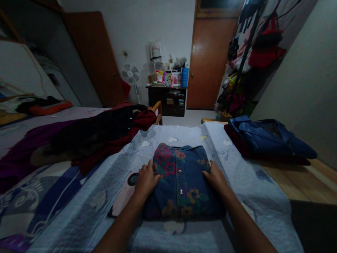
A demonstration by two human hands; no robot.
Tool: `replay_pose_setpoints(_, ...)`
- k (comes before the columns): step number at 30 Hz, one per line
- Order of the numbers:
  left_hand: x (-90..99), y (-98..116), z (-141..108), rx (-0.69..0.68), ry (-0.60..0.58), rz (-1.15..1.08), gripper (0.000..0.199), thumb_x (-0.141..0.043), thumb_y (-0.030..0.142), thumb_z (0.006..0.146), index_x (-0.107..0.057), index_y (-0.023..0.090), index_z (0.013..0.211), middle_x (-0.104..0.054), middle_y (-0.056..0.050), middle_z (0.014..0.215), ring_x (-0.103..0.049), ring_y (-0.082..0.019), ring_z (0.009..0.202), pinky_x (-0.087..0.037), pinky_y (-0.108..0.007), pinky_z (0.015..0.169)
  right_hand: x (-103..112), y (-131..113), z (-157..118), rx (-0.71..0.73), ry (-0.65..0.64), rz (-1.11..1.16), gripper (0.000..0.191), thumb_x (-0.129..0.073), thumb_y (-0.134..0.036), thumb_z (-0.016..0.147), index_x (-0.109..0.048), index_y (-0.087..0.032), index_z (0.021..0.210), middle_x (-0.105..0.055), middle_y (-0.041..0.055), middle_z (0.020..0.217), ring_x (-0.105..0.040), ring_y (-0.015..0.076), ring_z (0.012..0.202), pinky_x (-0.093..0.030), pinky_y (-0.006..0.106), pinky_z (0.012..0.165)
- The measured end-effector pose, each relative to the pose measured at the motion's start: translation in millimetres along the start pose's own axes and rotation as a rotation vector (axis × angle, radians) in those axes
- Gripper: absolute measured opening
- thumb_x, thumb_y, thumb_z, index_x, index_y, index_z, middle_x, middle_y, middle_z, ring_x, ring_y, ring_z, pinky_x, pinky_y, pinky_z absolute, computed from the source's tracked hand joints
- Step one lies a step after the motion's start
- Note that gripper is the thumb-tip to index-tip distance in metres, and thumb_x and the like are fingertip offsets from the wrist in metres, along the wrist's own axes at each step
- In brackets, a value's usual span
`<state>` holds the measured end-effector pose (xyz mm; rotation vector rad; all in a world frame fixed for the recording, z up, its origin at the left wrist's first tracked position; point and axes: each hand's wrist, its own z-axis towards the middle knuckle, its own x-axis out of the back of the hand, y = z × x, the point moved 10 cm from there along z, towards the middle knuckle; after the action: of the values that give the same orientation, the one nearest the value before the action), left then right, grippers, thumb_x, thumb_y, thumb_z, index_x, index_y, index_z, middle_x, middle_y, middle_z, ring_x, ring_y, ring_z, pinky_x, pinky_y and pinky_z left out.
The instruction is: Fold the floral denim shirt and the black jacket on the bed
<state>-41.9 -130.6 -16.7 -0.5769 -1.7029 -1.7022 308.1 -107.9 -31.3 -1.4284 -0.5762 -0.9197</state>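
A folded dark blue denim shirt (188, 175) with printed flowers and a buttoned front lies flat before me, its collar at the far end. My left hand (147, 177) grips its left side, thumb on top. At the opposite side my right hand (214, 177) holds the edge in the same way, with the other fingers partly hidden along the side. Just left of the shirt, partly behind my left forearm, lies a pale pink phone (123, 196) with a round black camera ring.
A light patterned bedsheet (102, 200) lies beneath. Heaped dark clothes (94, 130) lie to the left. Folded blue garments (268, 137) are stacked at the right, on a wooden surface (302, 179). A fan (131, 73), shelf unit (167, 102) and door (210, 63) stand beyond.
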Motion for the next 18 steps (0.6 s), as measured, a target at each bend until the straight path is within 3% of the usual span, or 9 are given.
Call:
replay_pose_setpoints(2, 2.9, 36.0, -7.9, -0.153, 0.101, 0.28, 0.064, -0.064, 0.024, 0.077, -0.043, 0.02, 0.138, -0.049, -0.017, 0.138, -0.044, -0.034, 0.13, -0.032, -0.05, 0.108, 11.7, -26.1, 0.8, 0.093, 0.083, -0.191, 0.063, -0.062, -0.026, 0.075, -0.046, -0.013, 0.135, -0.052, 0.0204, 0.133, -0.047, 0.0356, 0.125, -0.037, 0.045, 0.104)
replay_pose_setpoints(3, -5.0, 56.3, -12.4, -0.255, 0.094, 0.343, 0.059, -0.06, 0.025, 0.082, -0.044, 0.021, 0.139, -0.046, -0.015, 0.143, -0.038, -0.032, 0.135, -0.027, -0.049, 0.112, 11.7, -42.2, 2.5, 0.159, 0.089, -0.236, 0.06, -0.06, -0.026, 0.078, -0.046, -0.013, 0.135, -0.05, 0.0194, 0.136, -0.046, 0.0346, 0.126, -0.035, 0.044, 0.105)
replay_pose_setpoints(5, -31.5, 91.3, -21.3, -0.457, 0.013, 0.394, 0.053, -0.052, 0.032, 0.089, -0.044, 0.024, 0.14, -0.039, -0.01, 0.15, -0.028, -0.029, 0.141, -0.018, -0.049, 0.117, -2.4, -75.9, 7.5, 0.325, 0.007, -0.235, 0.048, -0.05, -0.025, 0.086, -0.049, -0.015, 0.133, -0.051, 0.0157, 0.137, -0.048, 0.0288, 0.125, -0.035, 0.039, 0.106)
replay_pose_setpoints(7, -57.5, 108.5, -25.1, -0.56, -0.06, 0.42, 0.054, -0.05, 0.039, 0.091, -0.043, 0.025, 0.142, -0.032, -0.007, 0.155, -0.019, -0.027, 0.145, -0.013, -0.05, 0.118, -29.4, -103.3, 11.3, 0.487, -0.152, -0.201, 0.041, -0.042, -0.023, 0.092, -0.053, -0.016, 0.13, -0.056, 0.0124, 0.133, -0.05, 0.0232, 0.122, -0.035, 0.035, 0.106)
replay_pose_setpoints(9, -77.4, 106.6, -21.0, -0.546, -0.103, 0.449, 0.061, -0.05, 0.049, 0.089, -0.042, 0.024, 0.144, -0.026, -0.009, 0.158, -0.014, -0.031, 0.146, -0.011, -0.052, 0.118, -53.0, -114.8, 17.2, 0.554, -0.247, -0.199, 0.042, -0.039, -0.023, 0.094, -0.05, -0.017, 0.134, -0.053, 0.0109, 0.138, -0.046, 0.0218, 0.129, -0.031, 0.037, 0.11)
replay_pose_setpoints(12, -96.4, 85.8, -12.1, -0.443, -0.153, 0.476, 0.072, -0.049, 0.06, 0.085, -0.037, 0.026, 0.147, -0.02, -0.009, 0.159, -0.011, -0.039, 0.146, -0.012, -0.06, 0.115, -76.8, -112.7, 27.7, 0.559, -0.288, -0.241, 0.047, -0.039, -0.028, 0.096, -0.044, -0.018, 0.141, -0.041, 0.0099, 0.15, -0.031, 0.0233, 0.14, -0.021, 0.044, 0.114)
replay_pose_setpoints(18, -114.0, 59.0, -10.7, -0.362, -0.225, 0.51, 0.077, -0.044, 0.068, 0.083, -0.025, 0.035, 0.151, -0.009, -0.006, 0.162, -0.006, -0.043, 0.145, -0.011, -0.067, 0.11, -90.4, -106.4, 43.2, 0.529, -0.264, -0.343, 0.057, -0.032, -0.048, 0.098, -0.036, -0.019, 0.147, -0.028, 0.0074, 0.157, -0.019, 0.0245, 0.145, -0.014, 0.047, 0.115)
